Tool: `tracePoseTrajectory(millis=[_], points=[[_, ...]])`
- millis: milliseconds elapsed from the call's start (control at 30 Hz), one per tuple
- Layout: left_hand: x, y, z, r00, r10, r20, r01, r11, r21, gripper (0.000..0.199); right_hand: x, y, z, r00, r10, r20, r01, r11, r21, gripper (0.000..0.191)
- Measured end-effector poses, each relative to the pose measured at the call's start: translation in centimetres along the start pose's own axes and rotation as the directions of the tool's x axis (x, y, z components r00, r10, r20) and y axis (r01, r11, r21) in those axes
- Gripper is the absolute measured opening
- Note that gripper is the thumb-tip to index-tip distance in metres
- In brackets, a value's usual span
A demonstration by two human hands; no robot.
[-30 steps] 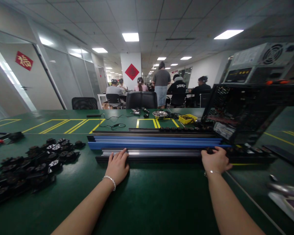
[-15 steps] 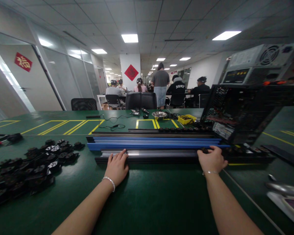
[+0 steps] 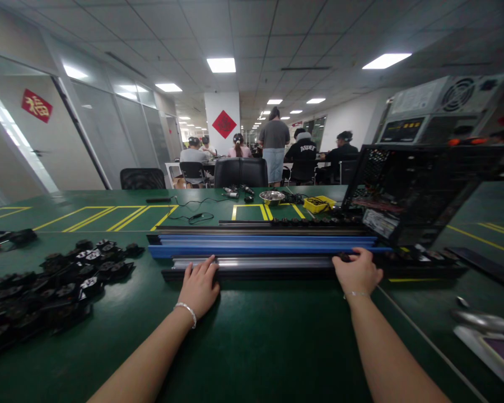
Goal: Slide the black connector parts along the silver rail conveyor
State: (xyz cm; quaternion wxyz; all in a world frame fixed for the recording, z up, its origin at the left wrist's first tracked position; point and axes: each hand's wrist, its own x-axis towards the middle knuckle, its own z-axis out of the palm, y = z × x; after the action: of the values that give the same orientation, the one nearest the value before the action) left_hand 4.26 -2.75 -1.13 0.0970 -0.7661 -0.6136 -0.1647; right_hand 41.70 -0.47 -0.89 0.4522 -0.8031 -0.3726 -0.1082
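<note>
A long rail with a shiny grey channel and black edges [image 3: 277,262] lies across the table in front of me. My left hand [image 3: 199,289] rests on its left part, fingers spread over the near edge. Toward the right end, my right hand [image 3: 357,273] is closed in a pinch around a small black part [image 3: 343,257] at the channel; the fingers cover most of it. Just behind lies a long blue rail [image 3: 256,247], parallel to the first. A row of black parts [image 3: 424,258] continues to the right of my right hand.
Several black fan-like parts [image 3: 67,280] are heaped at the left. An open computer case [image 3: 420,190] with power supplies [image 3: 439,109] on top stands at the right. Behind the rails are a metal bowl [image 3: 272,196], a yellow tray [image 3: 319,204] and cables. People sit farther back.
My right hand has slid slightly left along the rail with the small black part. The left hand stays where it was on the rail.
</note>
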Motion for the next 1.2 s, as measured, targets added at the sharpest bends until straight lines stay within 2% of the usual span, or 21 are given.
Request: tracePoseTrajectory(millis=[300, 767, 1200], points=[[0.0, 0.1, -0.2, 1.0, -0.009, -0.004, 0.009, 1.0, -0.013, 0.036, -0.3, -0.3, 0.1, 0.998, -0.055, -0.008, 0.055, 0.998, -0.012, 0.046], [0.0, 0.1, -0.2, 1.0, -0.004, -0.008, 0.004, 1.0, 0.001, 0.033, -0.9, -1.1, -0.1, 0.993, -0.107, 0.041, 0.108, 0.994, -0.021, 0.046], [0.0, 0.0, 0.0, 1.0, 0.002, -0.016, -0.002, 1.0, 0.0, 0.034, -1.4, -1.6, 0.2, 0.99, -0.115, 0.087, 0.116, 0.993, -0.012, 0.043]])
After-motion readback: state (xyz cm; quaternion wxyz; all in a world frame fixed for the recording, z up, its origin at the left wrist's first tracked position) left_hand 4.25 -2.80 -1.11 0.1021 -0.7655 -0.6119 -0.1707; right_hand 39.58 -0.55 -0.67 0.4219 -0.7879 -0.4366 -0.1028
